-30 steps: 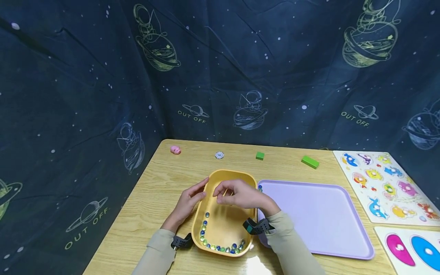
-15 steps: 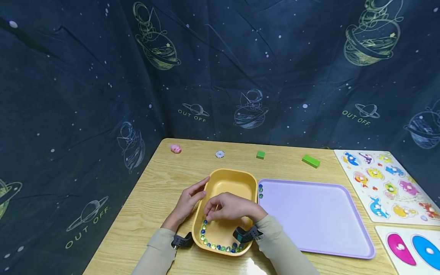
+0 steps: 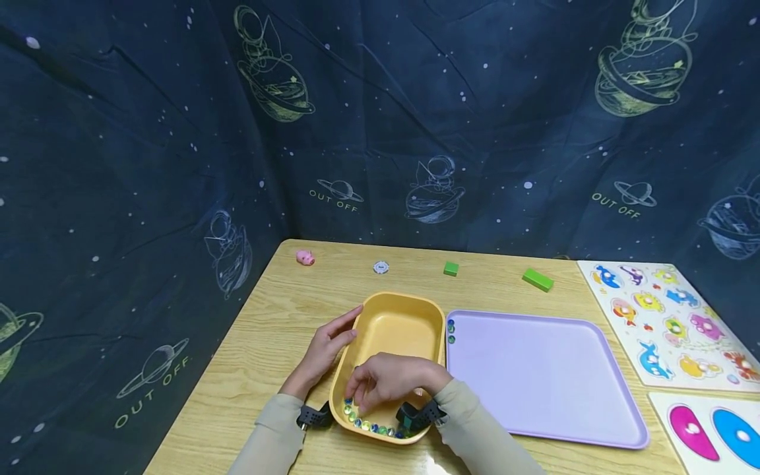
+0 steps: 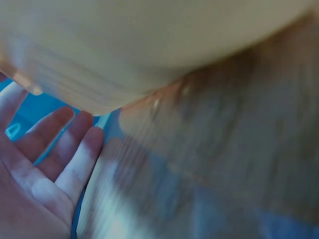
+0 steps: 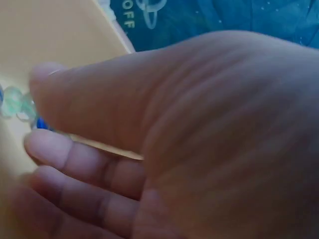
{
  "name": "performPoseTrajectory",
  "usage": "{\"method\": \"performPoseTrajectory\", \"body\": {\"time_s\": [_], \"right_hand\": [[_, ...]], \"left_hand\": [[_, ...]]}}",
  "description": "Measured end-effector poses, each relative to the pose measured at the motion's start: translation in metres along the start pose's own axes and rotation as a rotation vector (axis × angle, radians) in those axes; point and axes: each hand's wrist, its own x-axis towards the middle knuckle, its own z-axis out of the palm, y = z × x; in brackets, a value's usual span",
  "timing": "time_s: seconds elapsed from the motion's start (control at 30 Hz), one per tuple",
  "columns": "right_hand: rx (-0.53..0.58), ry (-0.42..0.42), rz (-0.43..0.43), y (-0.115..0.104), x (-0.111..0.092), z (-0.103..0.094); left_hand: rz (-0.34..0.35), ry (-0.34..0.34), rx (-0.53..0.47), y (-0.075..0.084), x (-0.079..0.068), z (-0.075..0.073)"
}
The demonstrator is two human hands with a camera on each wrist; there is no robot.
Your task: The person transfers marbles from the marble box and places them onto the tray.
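A yellow plastic bin (image 3: 410, 333) sits in front of me, with glass marbles (image 3: 366, 426) lined along its lower left wall and near end. My left hand (image 3: 320, 356) rests against the bin's left side, thumb and index tips at the rim. Its fingers lie loosely extended by the outer wall in the left wrist view. Inside the bin, my right hand (image 3: 388, 379) reaches down to the marble row at the left wall. Thumb and index tips stand apart, with a blue marble (image 5: 42, 123) showing between them, partly hidden by the index finger.
A purple tray (image 3: 534, 376) adjoins the bin's right side, several marbles (image 3: 451, 330) in its upper left corner. Behind lie a pink pig (image 3: 305, 257), a round white token (image 3: 380, 267) and green blocks (image 3: 537, 280). Puzzle boards (image 3: 665, 323) lie at the right.
My right hand has moved from the bin's upper middle down and left to the marble row, uncovering the marbles in the tray's corner. The left hand stays at the bin's side.
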Motion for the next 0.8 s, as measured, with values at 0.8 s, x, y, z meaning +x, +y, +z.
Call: {"method": "performPoseTrajectory", "body": {"time_s": [0.8], "right_hand": [[0.191,-0.169,0.055,0.004,-0.002,0.012]], "left_hand": [[0.005,0.019,0.011,0.002,0.0,0.002]]}}
